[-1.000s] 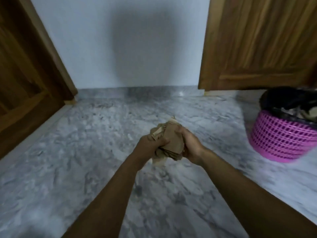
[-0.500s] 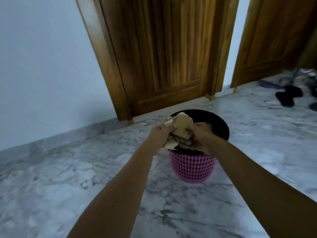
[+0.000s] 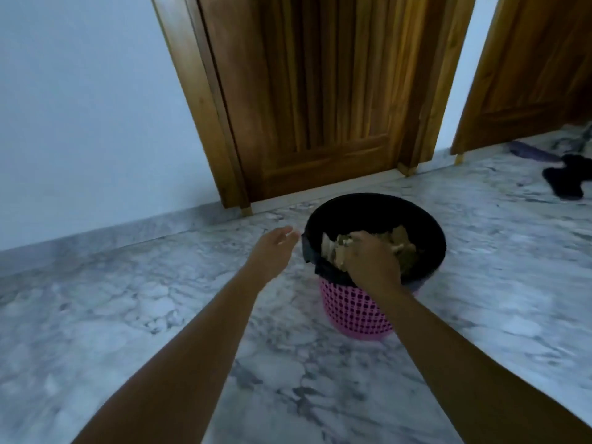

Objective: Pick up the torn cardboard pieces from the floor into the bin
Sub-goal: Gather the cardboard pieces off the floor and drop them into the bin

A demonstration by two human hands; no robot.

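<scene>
A pink mesh bin lined with a black bag stands on the marble floor in front of a wooden door. Torn brown cardboard pieces lie inside it near the top. My right hand reaches down into the bin with its fingers curled over a wad of the cardboard pieces. My left hand hovers just left of the bin's rim, fingers relaxed and holding nothing. No cardboard shows on the floor in view.
A wooden door and its frame stand right behind the bin. A second door is at the right. Dark cloth items lie on the floor at the far right. A pale wall runs along the left.
Both hands carried the wad of cardboard to the bin. My left hand has let go and drawn off to the left; my right hand has gone down into the bin with the pieces.
</scene>
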